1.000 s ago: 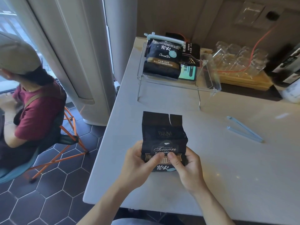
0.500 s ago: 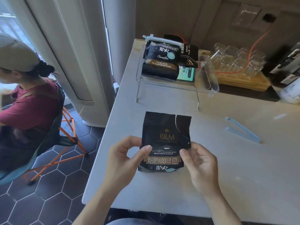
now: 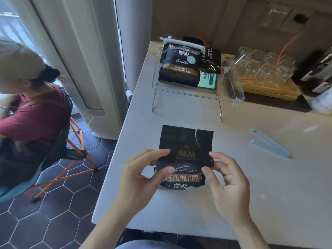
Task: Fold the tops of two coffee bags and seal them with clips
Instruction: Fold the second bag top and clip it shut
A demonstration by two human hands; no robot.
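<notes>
Black coffee bag (image 3: 186,155) lies flat on the white table (image 3: 269,194), near edge, label up, its flattened top pointing far and torn by 1 notch right of centre. Left hand (image 3: 142,175) pinches the bag's left edge between thumb and forefinger, narrow grip; right hand (image 3: 228,186) does the same on the right edge, other fingers loose. Step in hand, as I read it: starting the fold of the top. To do it well: slide both pinches up level with each other, press air out toward the opening, roll the top toward the label in 1 straight crease spanning the full width, and take the fold below the tear so the notch ends up inside it. Keep 1 hand pressing the fold while the other fetches the pale blue clip (image 3: 269,143), which lies open on the table to the right, well apart from the bag. Other bag (image 3: 179,67) stands on the clear acrylic shelf (image 3: 231,90) at the far side, with a white clip (image 3: 181,42) across its top; looks done.
</notes>
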